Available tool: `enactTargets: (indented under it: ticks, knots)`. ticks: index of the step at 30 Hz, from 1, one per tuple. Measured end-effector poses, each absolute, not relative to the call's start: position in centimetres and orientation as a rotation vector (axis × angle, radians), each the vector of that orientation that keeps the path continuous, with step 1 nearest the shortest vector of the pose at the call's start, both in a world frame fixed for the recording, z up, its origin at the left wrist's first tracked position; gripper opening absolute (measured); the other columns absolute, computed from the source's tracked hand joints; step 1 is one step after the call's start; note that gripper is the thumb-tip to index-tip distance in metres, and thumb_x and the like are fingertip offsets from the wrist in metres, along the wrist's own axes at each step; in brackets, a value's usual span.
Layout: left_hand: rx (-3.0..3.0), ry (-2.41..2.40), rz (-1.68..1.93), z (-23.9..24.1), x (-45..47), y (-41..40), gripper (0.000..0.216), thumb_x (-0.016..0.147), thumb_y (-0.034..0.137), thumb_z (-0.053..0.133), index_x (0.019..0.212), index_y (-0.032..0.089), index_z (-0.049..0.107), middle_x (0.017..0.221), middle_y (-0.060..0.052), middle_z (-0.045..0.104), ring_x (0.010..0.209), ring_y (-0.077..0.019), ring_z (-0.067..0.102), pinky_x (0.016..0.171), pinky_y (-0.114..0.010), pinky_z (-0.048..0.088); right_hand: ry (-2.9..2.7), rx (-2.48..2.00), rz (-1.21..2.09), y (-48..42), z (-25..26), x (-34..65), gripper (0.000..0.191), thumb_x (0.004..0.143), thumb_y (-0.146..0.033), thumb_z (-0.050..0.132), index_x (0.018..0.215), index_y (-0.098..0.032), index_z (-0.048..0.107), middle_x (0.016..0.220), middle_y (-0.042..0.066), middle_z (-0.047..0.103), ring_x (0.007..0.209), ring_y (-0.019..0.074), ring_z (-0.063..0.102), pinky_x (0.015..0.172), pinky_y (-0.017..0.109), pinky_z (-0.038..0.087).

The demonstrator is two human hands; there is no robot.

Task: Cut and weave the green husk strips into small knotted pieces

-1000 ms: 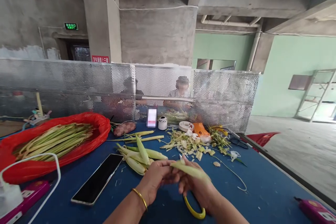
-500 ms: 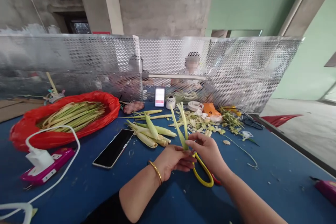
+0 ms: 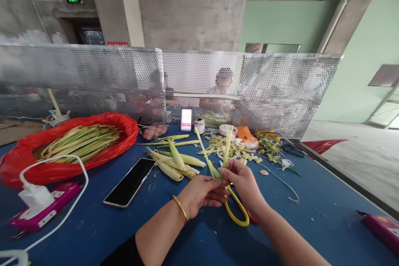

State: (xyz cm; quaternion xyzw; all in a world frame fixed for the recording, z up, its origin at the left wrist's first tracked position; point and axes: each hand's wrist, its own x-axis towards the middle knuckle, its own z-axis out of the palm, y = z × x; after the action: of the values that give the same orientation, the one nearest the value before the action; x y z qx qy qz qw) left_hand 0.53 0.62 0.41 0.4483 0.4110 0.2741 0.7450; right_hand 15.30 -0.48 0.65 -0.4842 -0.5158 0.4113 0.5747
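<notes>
My left hand (image 3: 204,195), a gold bangle at its wrist, pinches the lower end of a pale green husk leaf (image 3: 213,169) above the table. My right hand (image 3: 241,178) grips the same leaf just beside it, fingertips pressed together. From the fingers the leaf rises as two strips spread in a V. Scissors (image 3: 238,214) with yellow and red handles show below the hands; my right hand partly covers them, and whether it touches them is unclear. Beyond the left hand lie several husk-covered stalks (image 3: 176,162).
To the left are a red plastic bag (image 3: 129,133) of long green strips, a black phone (image 3: 131,183) and a purple power strip (image 3: 46,208) with a white charger. Scraps (image 3: 215,143), a tape roll (image 3: 226,129) and an orange packet (image 3: 246,134) lie ahead, before a perforated metal screen (image 3: 199,66).
The leaf's two strips have spread wider apart, the right one swinging rightward with my right hand's grip. The view has shifted slightly; both hands stay close together.
</notes>
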Motion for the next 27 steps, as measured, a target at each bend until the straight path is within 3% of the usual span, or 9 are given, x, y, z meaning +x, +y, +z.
enactTargets:
  ticks: [7,16,27]
  knots:
    - [1.038,0.974,0.614,0.4,1.0,0.2,0.039,0.067,0.047,0.076,0.084,0.012,0.071,0.087,-0.011,0.075,0.066,-0.0148,0.067,0.061,-0.024,0.049,-1.096,-1.164,0.681,-0.4,0.8,15.8,0.03,0.07,-0.043,0.072,0.086,-0.019,0.062,0.078,0.001,0.064,0.058,0.0137,0.055,0.056,0.027,0.048]
    - [1.043,0.948,0.617,0.2,1.0,0.3,0.032,0.074,0.042,0.072,0.086,0.012,0.072,0.086,-0.011,0.075,0.066,-0.0146,0.068,0.06,-0.023,0.05,-1.061,-1.056,0.841,-0.3,1.0,16.0,0.028,0.071,-0.039,0.074,0.065,-0.019,0.055,0.055,-0.004,0.052,0.052,0.01,0.048,0.053,0.023,0.041]
    - [1.015,0.931,0.641,0.2,1.1,0.4,0.027,0.083,0.036,0.064,0.087,0.01,0.072,0.086,-0.012,0.075,0.062,-0.0122,0.067,0.058,-0.02,0.051,-0.97,-0.948,0.912,-0.2,1.2,16.5,0.025,0.069,-0.038,0.078,0.077,-0.018,0.064,0.063,-0.005,0.054,0.053,0.007,0.046,0.053,0.02,0.04]
